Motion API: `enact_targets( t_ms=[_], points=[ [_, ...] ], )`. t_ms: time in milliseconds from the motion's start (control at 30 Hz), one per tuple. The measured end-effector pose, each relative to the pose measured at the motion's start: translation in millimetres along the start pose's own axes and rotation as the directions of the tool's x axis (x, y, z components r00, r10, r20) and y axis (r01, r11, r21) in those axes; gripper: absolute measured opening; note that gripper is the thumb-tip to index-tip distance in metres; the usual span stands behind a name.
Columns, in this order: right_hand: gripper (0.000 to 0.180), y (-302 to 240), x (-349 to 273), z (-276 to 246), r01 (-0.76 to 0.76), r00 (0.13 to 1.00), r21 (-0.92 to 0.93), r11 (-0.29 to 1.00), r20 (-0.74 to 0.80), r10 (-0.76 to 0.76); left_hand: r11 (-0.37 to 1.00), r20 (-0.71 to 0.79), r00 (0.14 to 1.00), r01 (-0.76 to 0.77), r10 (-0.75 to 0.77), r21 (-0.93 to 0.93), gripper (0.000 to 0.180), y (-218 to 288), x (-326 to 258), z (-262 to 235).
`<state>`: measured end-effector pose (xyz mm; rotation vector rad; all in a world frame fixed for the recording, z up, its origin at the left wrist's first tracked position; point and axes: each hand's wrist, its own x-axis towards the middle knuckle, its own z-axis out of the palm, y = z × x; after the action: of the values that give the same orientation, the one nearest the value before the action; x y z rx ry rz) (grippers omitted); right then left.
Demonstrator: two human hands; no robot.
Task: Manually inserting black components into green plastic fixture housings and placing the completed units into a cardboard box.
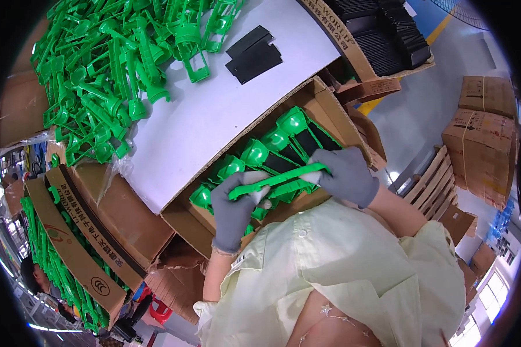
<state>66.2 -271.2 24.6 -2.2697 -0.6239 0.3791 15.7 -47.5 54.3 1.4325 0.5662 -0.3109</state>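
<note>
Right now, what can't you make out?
Head view: floor of brown cardboard box, mostly hidden by green-and-black plastic pieces.
Head view: gripped spots on slim green plastic part, under gray-gloved left hand and right hand.
Head view: far end of green plastic heap, cut off by top edge.

Lettering on cartons

Latin and Chinese characters (91, 226) run along the lower-left carton (75, 254), which also bears a coloured emblem (54, 234) and a round black mark (100, 285). Similar lettering (334, 26) lines the top-right carton (360, 61). Print (473, 118) on the stacked cartons (481, 165) at right is too small to read.
</note>
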Motion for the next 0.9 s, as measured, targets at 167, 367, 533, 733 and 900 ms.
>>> enact_targets(
  t_ms=[167,367,533,733,900],
  points=[
    [0.031,13.2,-6.7,-22.4,-0.124,0.981,-0.186,0.975,0.125,0.149,0.968,0.147,0.981,0.091,-0.128,0.233,0.018,18.5,34.6,16.4],
    [0.037,-5.2,83.6,-73.1,-0.075,0.997,-0.092,0.993,-0.017,0.073,0.402,0.285,0.921,-0.374,0.265,0.836,0.042,17.8,52.1,21.2],
    [0.031,26.0,166.8,-30.9,0.301,0.936,-0.351,0.887,-0.072,-0.345,0.193,0.218,0.894,-0.312,0.392,0.93,0.033,57.0,66.3,7.6],
    [0.027,26.0,199.8,-6.6,0.354,0.929,-0.539,0.764,0.109,-0.354,0.055,-0.006,0.614,-0.061,0.789,0.997,0.038,114.4,173.3,-92.1],
    [0.03,25.2,201.6,-10.6,0.316,0.949,-0.459,0.831,0.142,-0.282,0.056,-0.116,0.756,0.105,0.644,0.993,0.03,111.2,191.4,-102.7]
  ],
)
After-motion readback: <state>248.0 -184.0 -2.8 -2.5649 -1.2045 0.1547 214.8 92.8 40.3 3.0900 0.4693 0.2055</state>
